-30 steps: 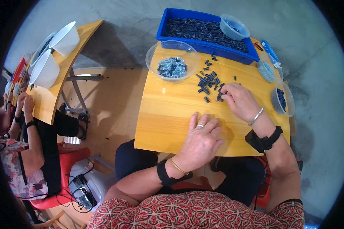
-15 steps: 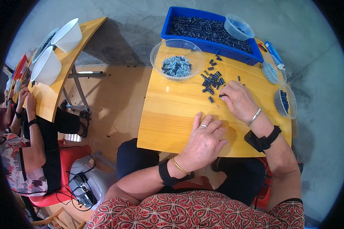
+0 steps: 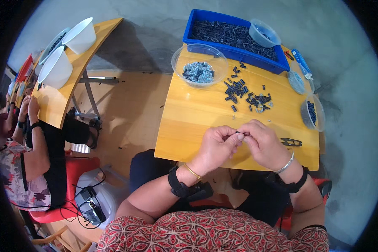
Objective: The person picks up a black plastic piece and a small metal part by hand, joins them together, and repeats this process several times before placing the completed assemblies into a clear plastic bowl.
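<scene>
1. Firstly, far left of frame: co-worker's hands (image 3: pixel 29 106) together at the edge of a second counter (image 3: pixel 51 107); two white bowls (image 3: pixel 80 40) stand on it, upper left.
2. Upper centre: round clear bowl (image 3: pixel 221 63) on the near counter (image 3: pixel 189 122), silvery and black bits inside.
3. Centre, below the bowl: left hand (image 3: pixel 219 146), fingers closed, thumb and fingertips pinching a small dark piece (image 3: pixel 238 132).
4. That piece sits just below frame centre, between both hands, mostly hidden by fingers; its shape cannot be told.
5. Top centre, slightly right: blue tray (image 3: pixel 233 52) full of black parts; loose black pieces (image 3: pixel 236 89) scattered below it.
6. Right hand (image 3: pixel 261 145): fingers curled, tips meeting the left's at the same piece.
7. Right of it, near: dark snips (image 3: pixel 291 142), lying flat.
8. Right side: clear tub (image 3: pixel 319 119) with black pieces.
</scene>
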Available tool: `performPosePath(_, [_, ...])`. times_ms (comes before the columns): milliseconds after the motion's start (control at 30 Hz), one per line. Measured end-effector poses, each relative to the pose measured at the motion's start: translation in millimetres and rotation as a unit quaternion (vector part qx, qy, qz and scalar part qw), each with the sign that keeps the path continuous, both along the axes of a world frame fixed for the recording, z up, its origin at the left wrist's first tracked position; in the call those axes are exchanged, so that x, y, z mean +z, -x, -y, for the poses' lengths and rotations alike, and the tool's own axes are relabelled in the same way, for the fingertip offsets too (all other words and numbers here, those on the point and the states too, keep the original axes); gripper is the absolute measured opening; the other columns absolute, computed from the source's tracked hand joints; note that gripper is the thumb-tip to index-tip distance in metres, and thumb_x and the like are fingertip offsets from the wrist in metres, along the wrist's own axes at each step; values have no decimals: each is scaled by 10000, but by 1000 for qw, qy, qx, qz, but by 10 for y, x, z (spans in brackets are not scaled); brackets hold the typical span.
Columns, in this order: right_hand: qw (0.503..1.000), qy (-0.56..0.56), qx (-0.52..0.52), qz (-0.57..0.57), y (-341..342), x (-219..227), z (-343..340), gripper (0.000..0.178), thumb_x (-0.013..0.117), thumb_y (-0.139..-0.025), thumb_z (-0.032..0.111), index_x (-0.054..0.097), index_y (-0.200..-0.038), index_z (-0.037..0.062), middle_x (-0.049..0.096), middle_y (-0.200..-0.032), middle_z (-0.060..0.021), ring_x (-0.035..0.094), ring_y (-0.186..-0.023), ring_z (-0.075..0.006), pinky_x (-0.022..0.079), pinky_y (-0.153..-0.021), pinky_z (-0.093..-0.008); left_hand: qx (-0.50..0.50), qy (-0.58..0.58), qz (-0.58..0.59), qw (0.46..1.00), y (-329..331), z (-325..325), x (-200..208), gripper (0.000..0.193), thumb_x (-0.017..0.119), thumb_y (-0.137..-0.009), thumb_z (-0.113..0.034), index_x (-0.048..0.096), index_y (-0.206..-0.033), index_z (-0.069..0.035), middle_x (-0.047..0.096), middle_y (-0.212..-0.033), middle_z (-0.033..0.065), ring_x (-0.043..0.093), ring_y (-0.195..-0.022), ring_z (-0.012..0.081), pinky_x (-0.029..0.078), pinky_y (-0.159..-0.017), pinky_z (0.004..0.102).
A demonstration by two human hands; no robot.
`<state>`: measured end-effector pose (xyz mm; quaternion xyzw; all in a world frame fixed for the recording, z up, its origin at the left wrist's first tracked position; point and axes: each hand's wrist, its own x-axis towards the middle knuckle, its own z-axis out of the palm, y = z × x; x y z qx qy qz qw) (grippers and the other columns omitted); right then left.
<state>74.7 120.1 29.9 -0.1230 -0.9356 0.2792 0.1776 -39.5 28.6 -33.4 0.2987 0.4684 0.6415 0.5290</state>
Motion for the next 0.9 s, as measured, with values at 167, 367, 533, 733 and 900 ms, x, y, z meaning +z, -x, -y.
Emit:
performPosePath(167, [994, 96, 39, 42, 35, 49, -139, 155, 517, -714, -24, 527, -866, 5, 537, -741, -130, 538, -678, -259, 422, -598, -306, 12, 21, 40, 999, 31, 79, 53, 70, 558, -796, -81, 592, -789, -20, 541, -632, -15, 444, -496, 32, 371, -441, 178])
performPosePath(367, [994, -90, 14, 55, 252, -209, -435, 141, 536, -737, 46, 525, -875, 70, 564, -761, -120, 557, -703, -308, 443, -596, -373, -17, -3, 6, 1000, -3, 135, 104, 69, 535, -789, -66, 592, -768, -35, 533, -620, -27, 428, -501, 16, 339, -453, 158])
performPosePath(533, [987, -109, 0, 122, 437, -201, -429, 107, 539, -749, 107, 506, -849, 93, 567, -736, -115, 557, -694, -317, 435, -574, -405, 13, -35, 86, 996, -2, 98, 67, 116, 535, -841, -134, 586, -821, -32, 506, -604, -33, 393, -496, 15, 316, -431, 163])
performPosePath(733, [980, -124, 10, 158, 502, -252, -392, 82, 526, -760, 139, 481, -807, 89, 557, -695, -121, 557, -677, -319, 432, -560, -416, 47, -56, 50, 996, 5, 96, 25, 134, 528, -850, -152, 577, -862, -27, 494, -626, -24, 375, -485, 25, 307, -422, 164])
performPosePath(900, [976, -154, 20, 152, 483, -238, -362, 99, 531, -755, 159, 479, -782, 79, 549, -689, -126, 551, -656, -319, 430, -553, -408, 53, -50, 136, 988, 75, 66, -18, 146, 499, -862, -137, 577, -900, -20, 514, -667, -6, 407, -526, 39, 347, -465, 178])
